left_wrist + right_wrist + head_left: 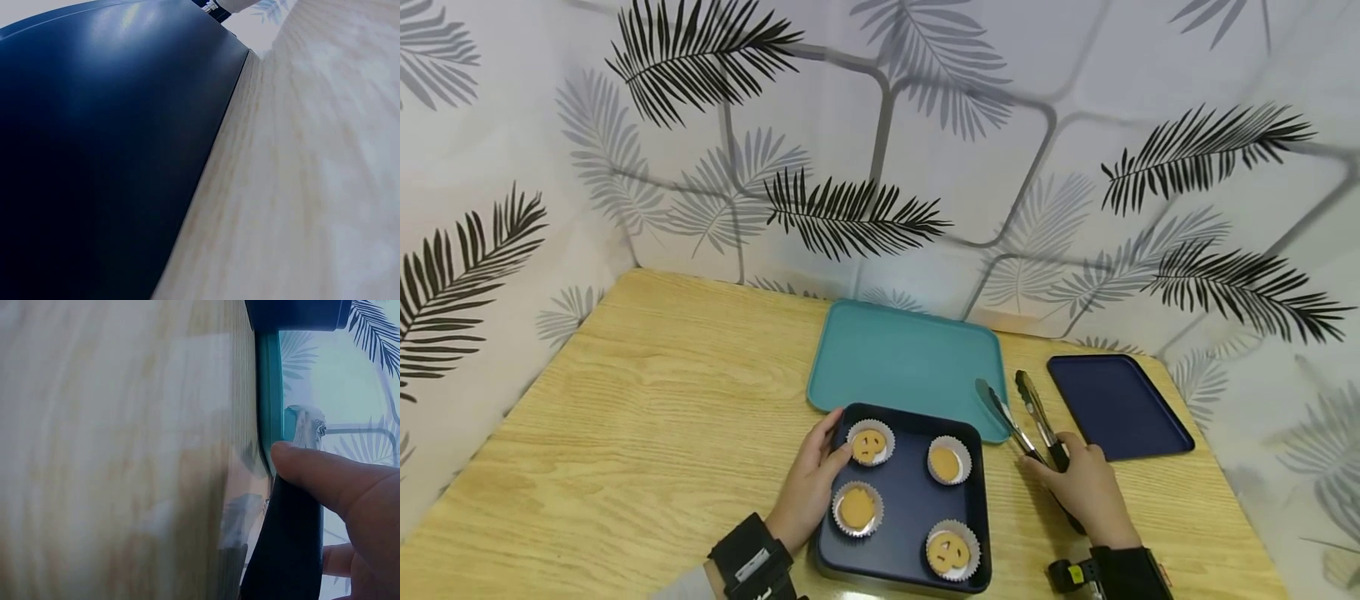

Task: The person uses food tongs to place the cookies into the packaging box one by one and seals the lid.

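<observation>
A deep navy baking pan (906, 508) stands on the table in the head view, with several cookies in white paper cups inside, one near each corner. My left hand (805, 483) holds the pan's left wall, thumb over the rim beside the far-left cookie (868, 447). The pan's dark side (125, 156) fills much of the left wrist view. To the right of the pan, my right hand (1086, 487) grips black-handled metal tongs (1036, 410), their arms spread with nothing between the tips. In the right wrist view the thumb lies along the tongs' black handle (287, 544).
Behind the pan lies a flat teal tray (902, 358), partly under the tongs' left tip in view. A smaller navy tray (1120, 408) sits at the right. The wooden table (662, 417) meets a leaf-patterned wall covering (820, 125) at the back.
</observation>
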Action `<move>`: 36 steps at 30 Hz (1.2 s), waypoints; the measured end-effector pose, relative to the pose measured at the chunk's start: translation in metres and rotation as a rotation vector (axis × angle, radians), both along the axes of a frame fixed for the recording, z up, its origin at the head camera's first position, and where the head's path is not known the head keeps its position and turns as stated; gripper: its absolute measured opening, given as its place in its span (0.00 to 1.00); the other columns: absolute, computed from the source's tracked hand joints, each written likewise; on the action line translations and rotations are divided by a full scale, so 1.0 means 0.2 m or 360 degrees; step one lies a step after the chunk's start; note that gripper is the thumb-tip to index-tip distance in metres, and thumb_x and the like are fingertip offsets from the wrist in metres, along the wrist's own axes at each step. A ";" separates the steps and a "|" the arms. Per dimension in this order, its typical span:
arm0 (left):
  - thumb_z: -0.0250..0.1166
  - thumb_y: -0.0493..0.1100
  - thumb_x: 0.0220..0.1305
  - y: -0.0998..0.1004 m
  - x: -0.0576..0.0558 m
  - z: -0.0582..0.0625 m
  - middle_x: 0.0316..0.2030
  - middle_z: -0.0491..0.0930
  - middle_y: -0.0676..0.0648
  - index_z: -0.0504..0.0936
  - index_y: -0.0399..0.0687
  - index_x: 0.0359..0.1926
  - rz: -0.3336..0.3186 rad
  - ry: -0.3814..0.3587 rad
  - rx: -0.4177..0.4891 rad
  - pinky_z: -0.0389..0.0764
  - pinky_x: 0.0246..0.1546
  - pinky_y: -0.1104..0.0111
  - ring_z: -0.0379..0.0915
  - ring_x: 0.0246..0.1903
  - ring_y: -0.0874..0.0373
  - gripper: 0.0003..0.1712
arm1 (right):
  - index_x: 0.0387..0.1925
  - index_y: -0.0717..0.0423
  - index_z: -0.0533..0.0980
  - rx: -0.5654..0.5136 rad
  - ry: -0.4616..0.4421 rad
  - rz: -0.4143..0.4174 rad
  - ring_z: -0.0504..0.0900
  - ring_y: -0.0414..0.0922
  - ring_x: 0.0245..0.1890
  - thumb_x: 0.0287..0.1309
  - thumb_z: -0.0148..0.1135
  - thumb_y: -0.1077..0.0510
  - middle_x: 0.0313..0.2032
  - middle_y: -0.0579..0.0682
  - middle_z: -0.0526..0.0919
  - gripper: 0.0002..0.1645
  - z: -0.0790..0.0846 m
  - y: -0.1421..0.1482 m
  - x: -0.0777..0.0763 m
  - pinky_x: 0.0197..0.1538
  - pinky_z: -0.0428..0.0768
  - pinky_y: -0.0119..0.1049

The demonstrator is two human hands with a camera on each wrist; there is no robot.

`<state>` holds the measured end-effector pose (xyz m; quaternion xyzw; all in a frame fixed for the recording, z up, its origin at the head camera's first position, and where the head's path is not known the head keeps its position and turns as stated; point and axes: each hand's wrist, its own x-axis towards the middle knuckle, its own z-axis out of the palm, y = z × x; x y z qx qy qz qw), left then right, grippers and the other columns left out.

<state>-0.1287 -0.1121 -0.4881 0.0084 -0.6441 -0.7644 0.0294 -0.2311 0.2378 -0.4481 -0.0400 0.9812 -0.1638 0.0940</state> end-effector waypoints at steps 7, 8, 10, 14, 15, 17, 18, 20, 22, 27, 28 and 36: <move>0.50 0.38 0.74 0.00 0.00 0.00 0.74 0.49 0.41 0.52 0.43 0.74 0.0004 -0.0008 0.0007 0.48 0.73 0.57 0.42 0.74 0.49 0.32 | 0.67 0.72 0.58 0.0045 -0.0054 0.0029 0.71 0.73 0.50 0.52 0.57 0.24 0.53 0.80 0.66 0.63 0.00 0.00 0.00 0.47 0.75 0.62; 0.50 0.38 0.74 0.01 0.00 0.00 0.74 0.49 0.41 0.52 0.43 0.74 0.0006 -0.0016 0.0003 0.48 0.73 0.56 0.42 0.74 0.48 0.32 | 0.67 0.73 0.58 0.0050 -0.0068 0.0039 0.71 0.73 0.51 0.53 0.56 0.23 0.54 0.80 0.66 0.63 0.01 0.00 0.00 0.47 0.75 0.62; 0.50 0.37 0.73 0.01 0.00 0.00 0.74 0.49 0.41 0.52 0.43 0.74 0.0005 -0.0028 -0.0001 0.48 0.73 0.56 0.43 0.74 0.48 0.32 | 0.66 0.74 0.57 0.0017 -0.0100 0.0050 0.75 0.70 0.47 0.57 0.52 0.24 0.52 0.78 0.70 0.61 0.05 0.01 0.00 0.45 0.77 0.59; 0.51 0.38 0.74 0.02 0.00 0.00 0.74 0.50 0.41 0.52 0.43 0.74 -0.0001 -0.0041 0.0003 0.48 0.73 0.56 0.43 0.74 0.48 0.32 | 0.66 0.74 0.59 -0.0086 -0.0055 0.0046 0.79 0.60 0.41 0.65 0.42 0.27 0.46 0.71 0.76 0.54 0.16 0.08 -0.04 0.39 0.78 0.51; 0.51 0.39 0.74 0.02 0.00 0.00 0.74 0.50 0.41 0.52 0.44 0.74 -0.0002 -0.0039 0.0002 0.49 0.73 0.56 0.43 0.74 0.48 0.32 | 0.66 0.74 0.59 -0.0097 -0.0020 0.0040 0.78 0.60 0.41 0.67 0.42 0.29 0.45 0.71 0.76 0.52 0.18 0.10 -0.06 0.38 0.78 0.50; 0.51 0.39 0.74 0.01 0.00 0.00 0.74 0.50 0.42 0.52 0.44 0.74 0.0003 -0.0037 -0.0002 0.49 0.73 0.56 0.43 0.74 0.49 0.32 | 0.66 0.73 0.59 -0.0080 0.0025 0.0037 0.75 0.64 0.45 0.68 0.42 0.31 0.49 0.74 0.72 0.50 0.22 0.15 -0.11 0.40 0.76 0.53; 0.51 0.39 0.74 0.01 0.00 0.01 0.74 0.49 0.42 0.52 0.44 0.74 0.0007 -0.0035 -0.0004 0.48 0.73 0.56 0.43 0.74 0.48 0.32 | 0.66 0.73 0.59 -0.0058 0.0034 0.0040 0.73 0.67 0.47 0.68 0.44 0.32 0.51 0.76 0.69 0.48 0.23 0.17 -0.14 0.40 0.75 0.55; 0.51 0.39 0.74 0.01 0.00 0.01 0.74 0.49 0.42 0.52 0.44 0.74 0.0014 -0.0037 -0.0012 0.48 0.73 0.57 0.43 0.74 0.48 0.32 | 0.64 0.73 0.60 -0.0022 0.0004 0.0051 0.68 0.71 0.51 0.69 0.49 0.37 0.54 0.79 0.65 0.44 0.23 0.22 -0.21 0.43 0.74 0.58; 0.51 0.38 0.74 0.01 0.00 0.01 0.74 0.49 0.42 0.52 0.43 0.74 0.0017 -0.0043 -0.0014 0.48 0.73 0.57 0.42 0.74 0.48 0.32 | 0.60 0.74 0.63 -0.0009 -0.0061 0.0084 0.69 0.71 0.51 0.67 0.54 0.43 0.54 0.78 0.66 0.38 0.21 0.27 -0.27 0.44 0.75 0.58; 0.50 0.38 0.73 0.01 0.00 0.01 0.75 0.48 0.41 0.52 0.43 0.74 0.0010 -0.0059 -0.0008 0.48 0.73 0.57 0.42 0.74 0.48 0.32 | 0.48 0.71 0.69 -0.0013 -0.0198 0.0153 0.77 0.61 0.43 0.61 0.61 0.49 0.45 0.69 0.77 0.29 0.12 0.32 -0.38 0.41 0.77 0.51; 0.50 0.37 0.74 0.01 0.00 0.00 0.75 0.49 0.41 0.52 0.43 0.74 0.0010 -0.0060 -0.0008 0.48 0.73 0.57 0.42 0.74 0.48 0.32 | 0.47 0.70 0.69 0.0001 -0.0204 0.0159 0.77 0.59 0.42 0.61 0.62 0.48 0.44 0.67 0.77 0.28 0.11 0.33 -0.39 0.41 0.77 0.50; 0.50 0.38 0.74 0.01 -0.01 0.00 0.74 0.50 0.41 0.52 0.43 0.74 0.0013 -0.0043 0.0004 0.49 0.73 0.57 0.43 0.74 0.48 0.32 | 0.34 0.63 0.67 0.0194 -0.0166 0.0361 0.72 0.49 0.27 0.66 0.54 0.57 0.28 0.56 0.73 0.12 0.06 0.31 -0.44 0.31 0.69 0.40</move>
